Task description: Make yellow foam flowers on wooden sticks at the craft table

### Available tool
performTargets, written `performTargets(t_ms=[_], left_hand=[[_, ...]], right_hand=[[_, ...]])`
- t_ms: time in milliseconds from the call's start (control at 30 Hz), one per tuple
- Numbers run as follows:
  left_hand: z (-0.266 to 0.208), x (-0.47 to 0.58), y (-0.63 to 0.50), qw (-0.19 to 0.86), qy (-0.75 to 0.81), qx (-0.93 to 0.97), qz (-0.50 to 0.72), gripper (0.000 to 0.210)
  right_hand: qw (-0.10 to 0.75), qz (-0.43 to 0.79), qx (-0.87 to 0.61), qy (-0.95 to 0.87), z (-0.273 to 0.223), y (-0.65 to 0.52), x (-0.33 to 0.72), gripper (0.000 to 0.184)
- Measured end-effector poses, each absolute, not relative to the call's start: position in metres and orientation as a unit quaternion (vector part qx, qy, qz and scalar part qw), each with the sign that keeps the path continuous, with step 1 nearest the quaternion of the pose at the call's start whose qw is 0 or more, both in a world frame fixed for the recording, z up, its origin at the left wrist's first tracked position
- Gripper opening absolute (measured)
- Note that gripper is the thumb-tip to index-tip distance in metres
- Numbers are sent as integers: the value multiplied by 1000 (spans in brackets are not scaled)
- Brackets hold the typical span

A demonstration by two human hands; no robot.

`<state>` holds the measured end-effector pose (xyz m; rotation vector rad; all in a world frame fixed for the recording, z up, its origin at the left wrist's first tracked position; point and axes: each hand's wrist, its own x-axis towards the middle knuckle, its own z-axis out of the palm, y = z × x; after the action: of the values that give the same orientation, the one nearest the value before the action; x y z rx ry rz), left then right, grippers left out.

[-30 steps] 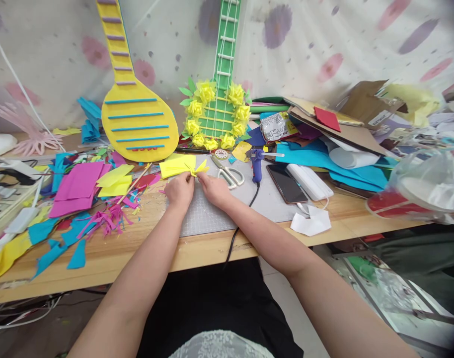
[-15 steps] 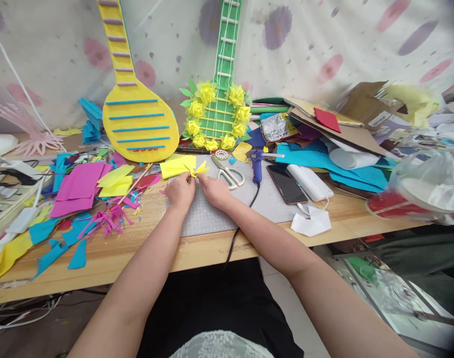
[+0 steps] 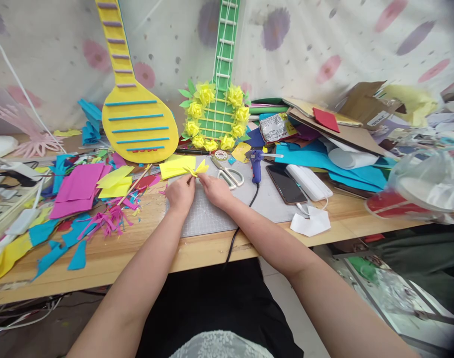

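Both my hands meet over the grey cutting mat (image 3: 208,219), gripping a small yellow paper flower (image 3: 197,170) with pointed petals spread outward. My left hand (image 3: 180,191) pinches it from the left, and my right hand (image 3: 214,190) has its fingers closed on the right side; the fingertips are partly hidden. Just behind my left hand lies a stack of yellow paper (image 3: 178,166). Scissors (image 3: 230,176) rest on the mat to the right of my right hand. Farther right is a purple glue gun (image 3: 256,166) with a black cord running toward the table's front edge.
A yellow paper lute shape (image 3: 139,119) and a green one (image 3: 219,112) ringed with yellow flowers lean at the back. Magenta sheets (image 3: 78,189) and scraps cover the left. On the right are a phone (image 3: 286,184), a white power bank (image 3: 309,182), blue sheets and a bagged tub (image 3: 398,201).
Almost nothing differs. The view has shifted very slightly, and both hands stay on the yellow paper flower with only a tiny finger movement.
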<state>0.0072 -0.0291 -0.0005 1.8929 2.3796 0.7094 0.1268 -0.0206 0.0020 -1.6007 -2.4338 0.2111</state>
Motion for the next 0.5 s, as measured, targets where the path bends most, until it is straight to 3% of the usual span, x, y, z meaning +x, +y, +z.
performTargets(t_ms=[500], left_hand=[[0,6,-25,17,770,591,238,31]], right_hand=[[108,77,-527,-839,-3,-19,128,46]])
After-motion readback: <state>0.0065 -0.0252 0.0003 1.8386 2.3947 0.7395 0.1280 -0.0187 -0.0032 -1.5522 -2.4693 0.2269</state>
